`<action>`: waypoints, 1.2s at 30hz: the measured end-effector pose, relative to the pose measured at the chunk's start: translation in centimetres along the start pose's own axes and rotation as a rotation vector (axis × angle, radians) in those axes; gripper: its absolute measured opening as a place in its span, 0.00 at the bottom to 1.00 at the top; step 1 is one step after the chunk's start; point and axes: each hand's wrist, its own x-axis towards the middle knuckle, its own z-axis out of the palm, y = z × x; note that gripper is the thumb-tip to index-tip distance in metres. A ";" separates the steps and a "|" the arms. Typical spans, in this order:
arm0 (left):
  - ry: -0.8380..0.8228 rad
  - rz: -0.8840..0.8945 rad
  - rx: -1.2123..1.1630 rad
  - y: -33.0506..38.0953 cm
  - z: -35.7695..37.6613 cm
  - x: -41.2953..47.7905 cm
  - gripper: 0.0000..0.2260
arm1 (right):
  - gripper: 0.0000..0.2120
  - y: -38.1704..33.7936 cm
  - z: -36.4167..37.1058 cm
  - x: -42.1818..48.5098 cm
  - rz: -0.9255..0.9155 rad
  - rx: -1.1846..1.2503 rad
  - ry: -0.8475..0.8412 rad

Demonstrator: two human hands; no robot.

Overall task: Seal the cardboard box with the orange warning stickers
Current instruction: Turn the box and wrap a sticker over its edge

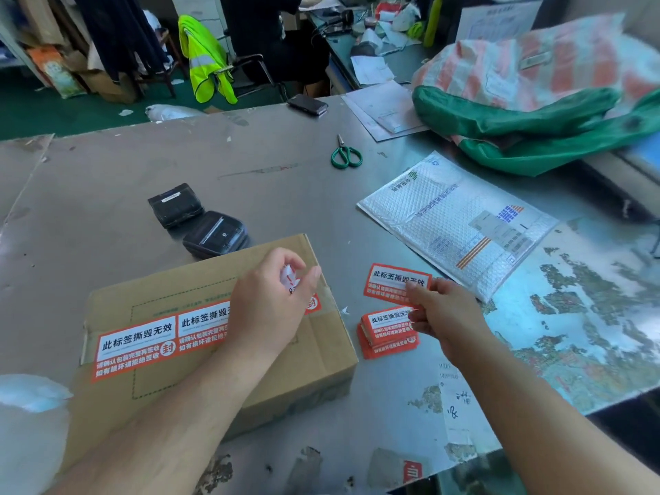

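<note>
1. A cardboard box [314,355] sits on the grey table [285,166] directly in front of the person. A row of orange warning stickers [137,346] is laid end to end along its top seam.
2. The left hand [271,301] hovers over the far end of that row. Its fingers [285,257] are curled and, with the thumb, pinch a crumpled scrap of white-and-red paper [290,280].
3. The right hand [446,316], to the right of the box, pinches a loose orange sticker [394,282] by its right edge between thumb and fingertips, printed side up.
4. A small stack of stickers [387,335] lies on the table just beside the box, partly under the right hand's fingers.
5. A white bubble mailer [457,223] lies near the right hand. Green-handled scissors [345,156] and two black devices [214,234] rest farther back on the table.
</note>
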 end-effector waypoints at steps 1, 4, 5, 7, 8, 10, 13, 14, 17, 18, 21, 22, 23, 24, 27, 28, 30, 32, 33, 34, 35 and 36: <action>-0.004 -0.056 -0.047 0.1 -0.3 0.1 0.07 | 0.05 -0.7 0.0 -0.6 -0.035 0.022 -0.009; -0.076 -0.219 -0.189 0.1 -1.6 0.4 0.07 | 0.04 -2.9 0.4 -2.7 -0.115 0.090 -0.115; -0.108 -0.272 -0.260 0.3 -2.1 0.5 0.06 | 0.04 -3.5 0.8 -3.5 -0.142 0.118 -0.168; -0.182 -0.373 -0.443 1.0 -3.4 0.2 0.11 | 0.04 -4.8 1.7 -4.8 -0.196 0.148 -0.254; -0.225 -0.404 -0.524 1.3 -4.2 -0.1 0.15 | 0.03 -5.2 2.4 -5.6 -0.221 0.135 -0.296; -0.282 -0.399 -0.594 1.4 -5.7 -0.9 0.18 | 0.03 -5.8 3.8 -7.0 -0.253 0.089 -0.370; -0.245 -0.403 -0.559 0.4 -7.4 -1.6 0.10 | 0.04 -6.0 6.1 -8.7 -0.269 0.031 -0.417; -0.216 -0.418 -0.557 -0.2 -7.8 -1.8 0.07 | 0.05 -6.1 6.8 -9.2 -0.265 0.017 -0.421; -0.145 -0.428 -0.461 -1.5 -8.9 -2.5 0.05 | 0.07 -6.2 8.6 -10.2 -0.278 -0.047 -0.411; -0.120 -0.421 -0.426 -2.2 -9.5 -2.7 0.05 | 0.07 -6.2 9.4 -10.6 -0.306 -0.084 -0.402; -0.074 -0.412 -0.349 -3.8 -11.2 -3.1 0.06 | 0.05 -6.4 11.3 -11.5 -0.391 -0.136 -0.399; -0.065 -0.419 -0.332 -4.3 -11.8 -3.2 0.06 | 0.04 -6.5 11.9 -11.9 -0.409 -0.130 -0.409; -0.065 -0.428 -0.328 -4.7 -12.4 -3.4 0.07 | 0.04 -6.5 12.5 -12.2 -0.420 -0.116 -0.417; -0.073 -0.437 -0.353 -5.2 -13.2 -3.6 0.07 | 0.05 -6.7 13.1 -12.6 -0.426 -0.102 -0.418; -0.145 -0.443 -0.539 -6.5 -15.3 -4.1 0.11 | 0.09 -6.9 15.0 -13.6 -0.423 -0.073 -0.415; -0.176 -0.437 -0.584 -7.0 -16.0 -4.2 0.11 | 0.10 -7.1 15.7 -14.0 -0.421 -0.073 -0.416; -0.217 -0.412 -0.628 -7.8 -17.0 -4.4 0.11 | 0.11 -7.3 16.6 -14.5 -0.424 -0.094 -0.405; -0.229 -0.380 -0.651 -8.6 -17.8 -4.5 0.12 | 0.11 -7.4 17.5 -15.1 -0.441 -0.154 -0.384; -0.236 -0.367 -0.662 -9.1 -18.3 -4.6 0.13 | 0.10 -7.4 18.1 -15.4 -0.445 -0.184 -0.372; -0.243 -0.357 -0.673 -9.5 -18.5 -4.7 0.13 | 0.09 -7.4 18.6 -15.6 -0.444 -0.205 -0.363; -0.245 -0.353 -0.687 -9.8 -18.7 -4.8 0.13 | 0.07 -7.3 19.0 -15.7 -0.442 -0.215 -0.358; -0.242 -0.354 -0.701 -10.0 -18.9 -4.8 0.13 | 0.06 -7.2 19.4 -15.8 -0.443 -0.223 -0.358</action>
